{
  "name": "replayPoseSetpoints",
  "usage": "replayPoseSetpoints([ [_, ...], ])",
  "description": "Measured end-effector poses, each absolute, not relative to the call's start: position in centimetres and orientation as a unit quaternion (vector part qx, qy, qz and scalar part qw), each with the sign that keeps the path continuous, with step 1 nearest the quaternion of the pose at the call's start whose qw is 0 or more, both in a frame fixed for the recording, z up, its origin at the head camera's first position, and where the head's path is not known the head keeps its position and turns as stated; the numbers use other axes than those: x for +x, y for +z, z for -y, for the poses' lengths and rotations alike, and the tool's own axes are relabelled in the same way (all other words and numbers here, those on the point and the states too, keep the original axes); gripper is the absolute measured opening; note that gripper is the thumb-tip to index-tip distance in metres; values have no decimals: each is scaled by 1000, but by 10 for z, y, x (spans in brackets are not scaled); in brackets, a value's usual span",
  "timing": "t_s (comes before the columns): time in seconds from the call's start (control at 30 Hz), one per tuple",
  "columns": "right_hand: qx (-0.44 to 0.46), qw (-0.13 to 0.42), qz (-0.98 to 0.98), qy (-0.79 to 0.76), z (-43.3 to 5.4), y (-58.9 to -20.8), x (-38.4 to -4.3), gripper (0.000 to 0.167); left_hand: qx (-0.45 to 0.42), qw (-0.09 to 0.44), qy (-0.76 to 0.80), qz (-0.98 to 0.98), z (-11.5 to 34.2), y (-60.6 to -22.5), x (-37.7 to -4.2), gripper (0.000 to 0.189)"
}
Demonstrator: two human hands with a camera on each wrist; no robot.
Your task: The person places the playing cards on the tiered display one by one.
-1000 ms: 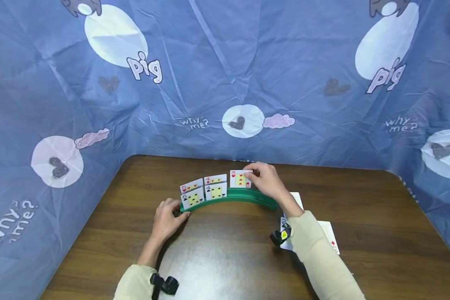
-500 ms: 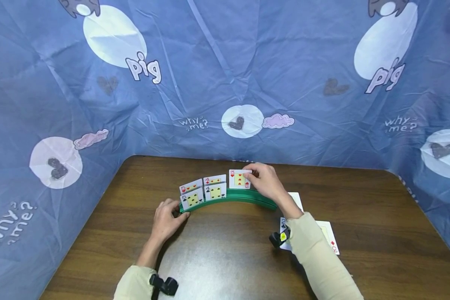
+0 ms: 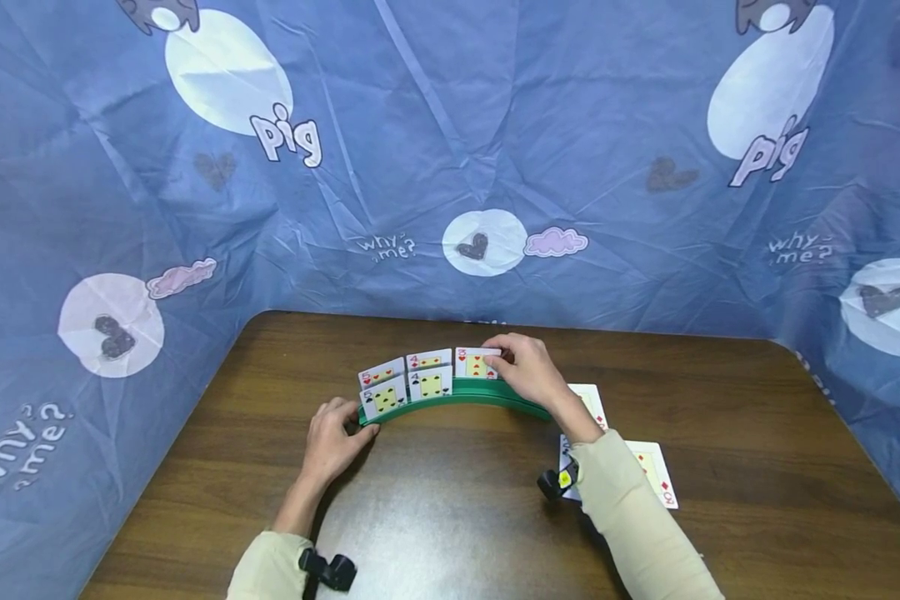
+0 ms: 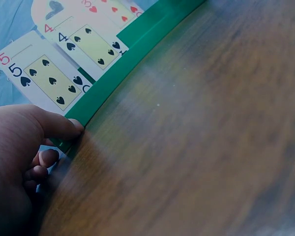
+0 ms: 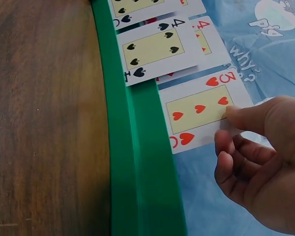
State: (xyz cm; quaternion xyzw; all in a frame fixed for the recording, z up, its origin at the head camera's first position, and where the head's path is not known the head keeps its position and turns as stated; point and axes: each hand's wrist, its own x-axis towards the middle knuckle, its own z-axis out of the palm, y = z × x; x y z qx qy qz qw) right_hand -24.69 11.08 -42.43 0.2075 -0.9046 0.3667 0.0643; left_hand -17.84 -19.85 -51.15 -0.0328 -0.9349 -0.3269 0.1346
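Observation:
A curved green card holder (image 3: pixel 487 389) stands on the table. My left hand (image 3: pixel 332 442) grips its left end, thumb (image 4: pixel 71 128) in front. In the front row stand the five of spades (image 3: pixel 384 399) and four of spades (image 3: pixel 430 383). Behind them, a red five (image 3: pixel 381 372) and a red four (image 3: pixel 429 359) are partly covered. My right hand (image 3: pixel 528 369) pinches the three of hearts (image 5: pixel 199 110) by its upper right corner, right of the fours. Its lower edge meets the holder's back row; how deep it sits I cannot tell.
Face-up cards lie on the wooden table (image 3: pixel 450 500) at the right. One card (image 3: pixel 589 402) and a red-diamond card (image 3: pixel 654 473) show partly past my right forearm, which mostly covers another card (image 3: pixel 566 450). A blue printed cloth (image 3: pixel 390 167) hangs behind.
My right hand has lowered the three of hearts slightly, down to the holder's back row. The left hand keeps its grip on the holder's end.

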Motion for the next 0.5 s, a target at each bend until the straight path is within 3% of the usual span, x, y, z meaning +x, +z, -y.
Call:
replayPoseSetpoints([
  [0.5, 217, 81, 901, 367, -131, -402, -234, 23, -31, 131, -326, 936, 198, -512, -178, 25],
])
